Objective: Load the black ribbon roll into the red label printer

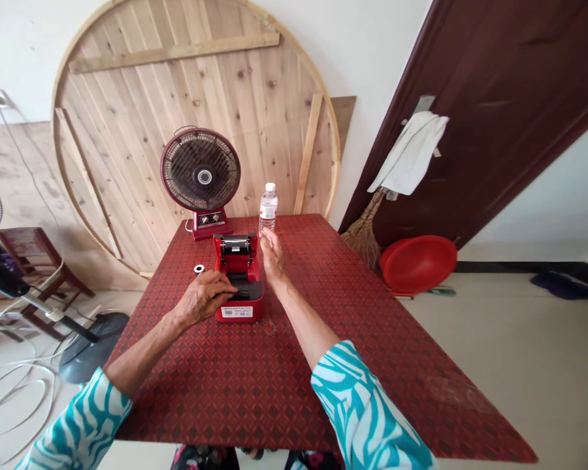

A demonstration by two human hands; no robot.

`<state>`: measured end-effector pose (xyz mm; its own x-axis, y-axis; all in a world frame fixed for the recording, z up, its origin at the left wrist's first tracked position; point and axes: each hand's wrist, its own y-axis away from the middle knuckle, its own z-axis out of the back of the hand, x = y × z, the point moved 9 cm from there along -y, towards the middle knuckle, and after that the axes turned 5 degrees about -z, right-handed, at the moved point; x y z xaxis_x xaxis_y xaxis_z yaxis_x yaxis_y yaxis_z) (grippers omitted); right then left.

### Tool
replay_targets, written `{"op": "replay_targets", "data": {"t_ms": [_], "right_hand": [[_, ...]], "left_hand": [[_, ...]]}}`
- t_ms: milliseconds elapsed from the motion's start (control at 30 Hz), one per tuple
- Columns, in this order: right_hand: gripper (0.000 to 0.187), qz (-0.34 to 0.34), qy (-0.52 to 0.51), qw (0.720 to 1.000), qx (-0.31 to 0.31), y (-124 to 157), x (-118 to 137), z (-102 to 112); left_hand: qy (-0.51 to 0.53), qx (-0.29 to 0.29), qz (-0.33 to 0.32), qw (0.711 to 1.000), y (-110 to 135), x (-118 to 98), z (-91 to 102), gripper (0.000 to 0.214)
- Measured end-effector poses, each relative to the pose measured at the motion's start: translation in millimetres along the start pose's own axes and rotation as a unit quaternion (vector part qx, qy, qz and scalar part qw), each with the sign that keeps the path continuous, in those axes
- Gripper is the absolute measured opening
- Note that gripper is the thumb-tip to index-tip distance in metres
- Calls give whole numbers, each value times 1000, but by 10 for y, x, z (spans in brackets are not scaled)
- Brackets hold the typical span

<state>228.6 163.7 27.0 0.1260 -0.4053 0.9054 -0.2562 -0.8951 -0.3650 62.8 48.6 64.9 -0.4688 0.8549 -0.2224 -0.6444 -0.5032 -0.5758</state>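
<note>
A small red label printer stands on the table with its lid tipped up and back, showing a dark roller and a black interior. My left hand reaches in from the left, fingers closed together at the black inner part near the front. What they pinch, if anything, is hidden. Along the printer's right side is my right hand, its fingers extended upward beside the raised lid; whether they touch it is unclear. A little white roll with a dark core lies left of the printer.
Behind the printer stand a red fan and a water bottle. The table has a red patterned cover. A large round wooden board leans on the wall. A red basin and broom are right; a floor fan's base is left.
</note>
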Motion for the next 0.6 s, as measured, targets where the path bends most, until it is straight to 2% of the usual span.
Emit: {"op": "replay_targets", "data": {"t_ms": [200, 333, 433, 600], "right_hand": [[44, 4, 36, 998, 43, -137, 103, -217], [45, 19, 57, 997, 56, -104, 161, -221], [43, 48, 57, 996, 55, 35, 250, -170], [38, 77, 84, 991, 66, 453, 347, -47]], "left_hand": [[-80, 22, -27, 996, 49, -147, 32, 21], [-110, 32, -36, 993, 106, -242, 17, 22], [-134, 36, -41, 989, 179, -290, -18, 24], [-163, 9, -38, 986, 258, -353, -4, 27]]}}
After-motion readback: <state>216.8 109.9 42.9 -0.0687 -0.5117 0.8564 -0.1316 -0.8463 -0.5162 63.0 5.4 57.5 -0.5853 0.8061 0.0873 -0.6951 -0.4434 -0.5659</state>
